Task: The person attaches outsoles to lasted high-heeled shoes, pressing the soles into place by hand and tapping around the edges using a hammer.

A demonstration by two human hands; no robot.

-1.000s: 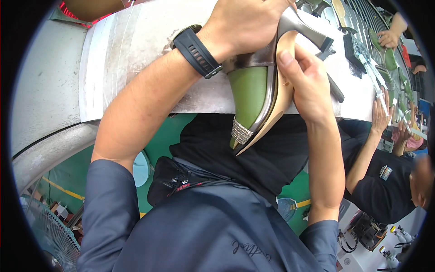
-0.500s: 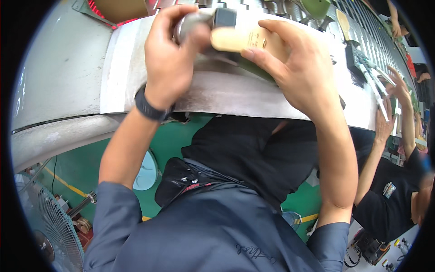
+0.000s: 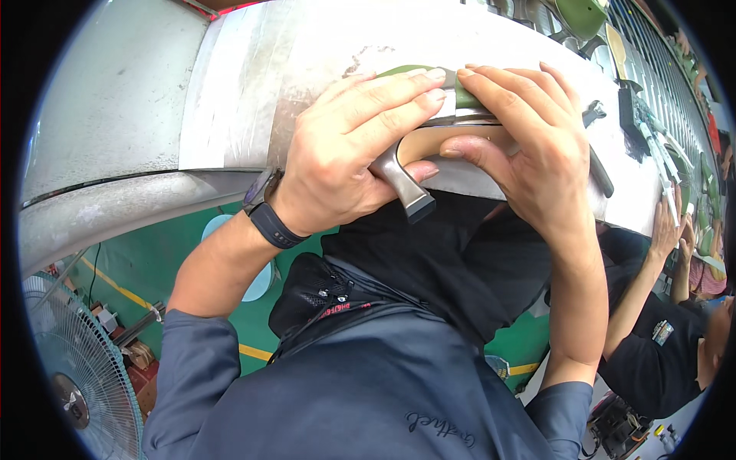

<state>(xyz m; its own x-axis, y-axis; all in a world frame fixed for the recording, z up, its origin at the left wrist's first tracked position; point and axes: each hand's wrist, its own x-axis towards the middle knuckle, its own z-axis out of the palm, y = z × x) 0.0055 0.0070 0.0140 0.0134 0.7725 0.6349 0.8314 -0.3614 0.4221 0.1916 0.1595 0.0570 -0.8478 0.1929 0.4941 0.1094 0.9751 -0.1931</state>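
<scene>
A high-heeled shoe with a green upper [image 3: 464, 98] and a tan sole-shaped surface [image 3: 437, 138] lies across the near part of the white-covered table [image 3: 307, 46]. Its metallic brown heel [image 3: 399, 178], tipped in black, sticks out toward me. My left hand [image 3: 356, 138] wraps the heel end, fingers over the far side and thumb by the heel. The fingers of my right hand [image 3: 529, 126] press on the green upper, while that thumb rests against the tan surface. Both palms hide much of the shoe.
Near the table's right edge lies a dark-handled tool [image 3: 600, 170]. Another green shoe [image 3: 583, 17] and a rack of metal rods [image 3: 652, 57] are at the far right. A co-worker's forearm [image 3: 640, 280] reaches in at right. A fan [image 3: 73, 391] stands at lower left.
Both hands have come nearer to me and now close around the shoe together. The tan sole-shaped piece, earlier held up in my right hand, now appears against the shoe; the heel points toward me.
</scene>
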